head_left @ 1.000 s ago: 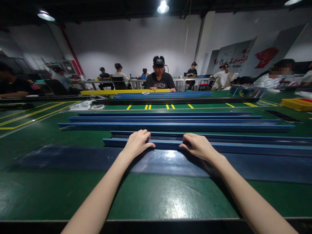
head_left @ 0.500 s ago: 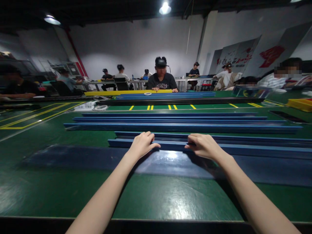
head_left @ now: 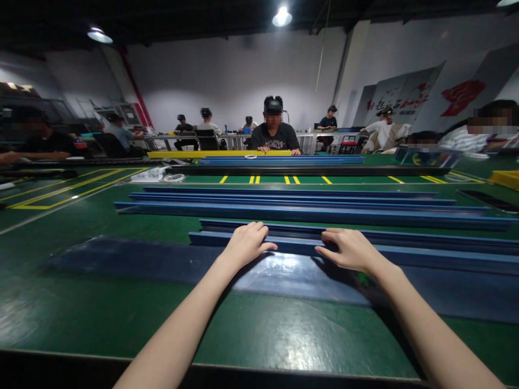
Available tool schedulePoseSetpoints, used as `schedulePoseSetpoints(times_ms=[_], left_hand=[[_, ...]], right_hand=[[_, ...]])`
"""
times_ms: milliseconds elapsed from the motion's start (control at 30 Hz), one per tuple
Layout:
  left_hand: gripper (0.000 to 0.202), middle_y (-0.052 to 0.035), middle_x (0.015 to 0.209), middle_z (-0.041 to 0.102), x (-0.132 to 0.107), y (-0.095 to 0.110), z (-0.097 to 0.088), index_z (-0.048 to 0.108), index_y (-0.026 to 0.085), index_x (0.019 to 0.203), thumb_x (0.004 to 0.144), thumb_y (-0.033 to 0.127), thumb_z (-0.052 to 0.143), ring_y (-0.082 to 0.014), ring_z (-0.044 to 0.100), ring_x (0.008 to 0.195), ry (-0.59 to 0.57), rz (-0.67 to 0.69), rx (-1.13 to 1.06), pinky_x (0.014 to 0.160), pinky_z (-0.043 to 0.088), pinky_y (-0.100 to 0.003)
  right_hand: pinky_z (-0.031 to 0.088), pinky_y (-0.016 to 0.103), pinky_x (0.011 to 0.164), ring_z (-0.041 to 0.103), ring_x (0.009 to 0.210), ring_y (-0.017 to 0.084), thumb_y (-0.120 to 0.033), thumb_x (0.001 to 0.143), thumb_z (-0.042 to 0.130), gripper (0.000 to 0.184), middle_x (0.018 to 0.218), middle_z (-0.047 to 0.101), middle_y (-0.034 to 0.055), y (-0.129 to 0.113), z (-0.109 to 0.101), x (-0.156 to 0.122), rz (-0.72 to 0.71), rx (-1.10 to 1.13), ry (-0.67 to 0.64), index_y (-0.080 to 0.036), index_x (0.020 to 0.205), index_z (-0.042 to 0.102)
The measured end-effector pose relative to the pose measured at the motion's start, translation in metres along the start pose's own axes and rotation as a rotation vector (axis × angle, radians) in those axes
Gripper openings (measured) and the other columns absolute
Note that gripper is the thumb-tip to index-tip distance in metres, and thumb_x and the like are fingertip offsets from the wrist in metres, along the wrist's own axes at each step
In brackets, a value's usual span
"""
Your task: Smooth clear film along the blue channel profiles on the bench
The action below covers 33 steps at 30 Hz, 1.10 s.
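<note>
Blue channel (head_left: 295,247) grasped by left hand (head_left: 247,242); right hand (head_left: 352,249) straddles it, hold unclear

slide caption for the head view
Left hand and right hand at a long blue channel rail on a green tabletop, with more blue rails beyond.

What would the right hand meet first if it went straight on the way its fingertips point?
Probably the left hand, ahead along the near blue channel, though depth is hard to judge from one view.

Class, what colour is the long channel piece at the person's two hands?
Blue; the channel piece shows best in the head view.
</note>
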State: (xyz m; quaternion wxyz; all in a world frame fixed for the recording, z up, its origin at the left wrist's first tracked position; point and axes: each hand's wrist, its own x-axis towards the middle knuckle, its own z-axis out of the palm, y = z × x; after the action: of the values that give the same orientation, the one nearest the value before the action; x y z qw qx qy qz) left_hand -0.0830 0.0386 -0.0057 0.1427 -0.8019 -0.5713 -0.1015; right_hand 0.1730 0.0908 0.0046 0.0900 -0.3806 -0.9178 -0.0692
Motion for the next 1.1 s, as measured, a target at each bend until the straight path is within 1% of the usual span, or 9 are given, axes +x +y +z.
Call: schedulePoseSetpoints(times_ms=[200,300,433,567,767,867,1100], left_hand=[[0.036,-0.0038,0.087,0.06,-0.007,-0.008,0.002,0.054,0.017,0.081,0.081,0.051,0.045,-0.0185,0.056,0.084,-0.056,0.017,0.033,0.068,0.041,-0.026],[0.035,-0.0044,0.087,0.061,-0.016,-0.016,0.002,0.054,0.017,0.083,0.081,0.051,0.045,-0.0188,0.057,0.084,-0.081,0.007,0.046,0.068,0.041,-0.027],[0.036,-0.0044,0.087,0.061,-0.027,-0.03,0.001,0.054,0.017,0.083,0.082,0.051,0.043,-0.0186,0.057,0.084,-0.066,-0.055,0.062,0.07,0.041,-0.026],[0.036,-0.0032,0.088,0.061,-0.032,-0.039,0.001,0.057,0.018,0.081,0.083,0.051,0.041,-0.0175,0.056,0.085,-0.048,-0.095,0.05,0.069,0.04,-0.025],[0.036,-0.0013,0.083,0.059,-0.032,-0.038,0.001,0.059,0.019,0.076,0.084,0.049,0.041,-0.0144,0.057,0.078,-0.046,-0.107,0.023,0.062,0.038,-0.021],[0.035,-0.0007,0.082,0.059,-0.032,-0.038,0.001,0.059,0.019,0.075,0.085,0.047,0.041,-0.0137,0.057,0.078,-0.027,-0.099,0.026,0.062,0.037,-0.021],[0.035,-0.0005,0.079,0.058,-0.033,-0.038,-0.002,0.058,0.019,0.072,0.084,0.047,0.041,-0.0133,0.056,0.075,-0.02,-0.087,0.022,0.061,0.037,-0.021]], right_hand=[[0.03,0.025,0.057,0.057,0.069,0.016,-0.048,0.086,0.032,0.041,0.076,0.062,0.0049,-0.006,0.006,0.005,-0.035,-0.013,-0.027,-0.018,0.074,0.057],[0.03,0.024,0.058,0.057,0.072,0.016,-0.047,0.087,0.033,0.039,0.078,0.062,0.005,-0.012,0.008,0.009,-0.058,-0.008,-0.024,-0.018,0.076,0.057],[0.029,0.024,0.057,0.057,0.073,0.016,-0.046,0.087,0.035,0.035,0.081,0.062,0.0048,-0.025,0.012,0.016,-0.084,-0.014,0.023,-0.018,0.081,0.057],[0.025,0.024,0.054,0.056,0.069,0.014,-0.041,0.087,0.037,0.031,0.078,0.061,0.0039,-0.032,0.017,0.02,-0.116,-0.043,0.071,-0.018,0.077,0.056],[0.023,0.024,0.052,0.053,0.063,0.012,-0.036,0.089,0.035,0.031,0.073,0.06,0.0034,-0.031,0.02,0.019,-0.12,-0.036,0.091,-0.018,0.074,0.055],[0.023,0.025,0.053,0.054,0.063,0.012,-0.034,0.089,0.036,0.031,0.072,0.06,0.0041,-0.032,0.018,0.018,-0.109,-0.056,0.092,-0.017,0.073,0.055],[0.024,0.026,0.054,0.054,0.064,0.013,-0.034,0.09,0.033,0.034,0.072,0.06,0.0054,-0.032,0.016,0.018,-0.135,-0.046,0.085,-0.016,0.073,0.056]])
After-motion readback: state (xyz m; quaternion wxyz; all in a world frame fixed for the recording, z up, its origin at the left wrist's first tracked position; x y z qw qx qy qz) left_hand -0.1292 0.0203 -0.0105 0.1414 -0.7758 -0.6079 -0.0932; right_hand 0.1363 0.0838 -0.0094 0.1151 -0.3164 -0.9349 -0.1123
